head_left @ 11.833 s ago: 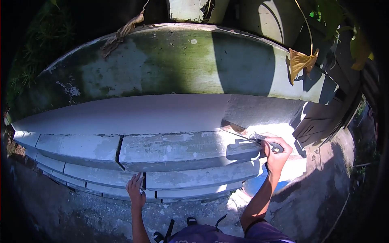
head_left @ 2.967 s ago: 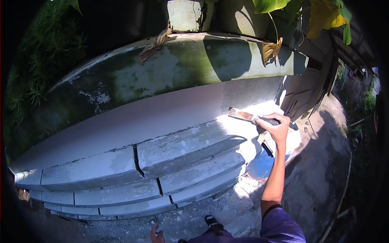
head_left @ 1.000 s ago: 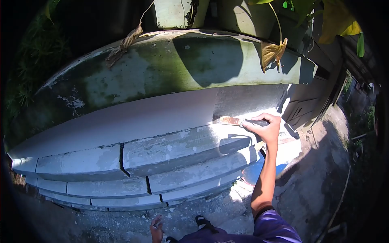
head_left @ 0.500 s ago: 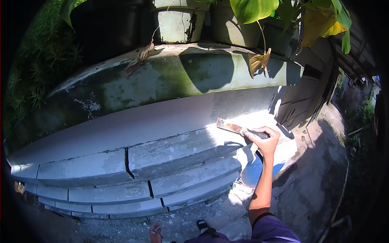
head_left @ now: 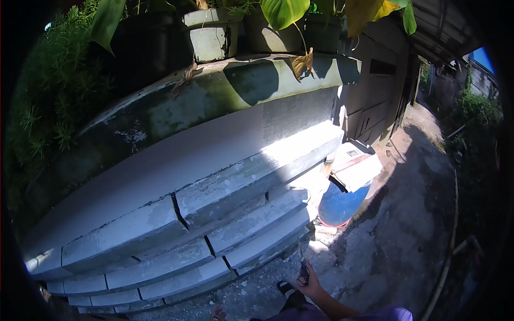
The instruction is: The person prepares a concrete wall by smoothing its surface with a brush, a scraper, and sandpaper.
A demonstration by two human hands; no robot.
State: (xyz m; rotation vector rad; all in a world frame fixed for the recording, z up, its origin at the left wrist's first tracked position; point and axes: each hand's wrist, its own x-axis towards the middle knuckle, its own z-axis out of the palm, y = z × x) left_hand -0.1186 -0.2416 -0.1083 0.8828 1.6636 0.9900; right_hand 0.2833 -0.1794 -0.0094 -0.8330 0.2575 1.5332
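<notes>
Right hand [head_left: 313, 286] sits low at the bottom of view, fingers wrapped round the dark handle of the scraper [head_left: 303, 269]. The tool's long axis runs almost straight up, tip aimed at the lowest course of the stepped ledge [head_left: 251, 227], just short of it. Blue bucket [head_left: 340, 206] stands up and right, near. Left hand [head_left: 217, 313] barely peeks in, farther from the ledge, and I can't tell how its fingers are set.
</notes>
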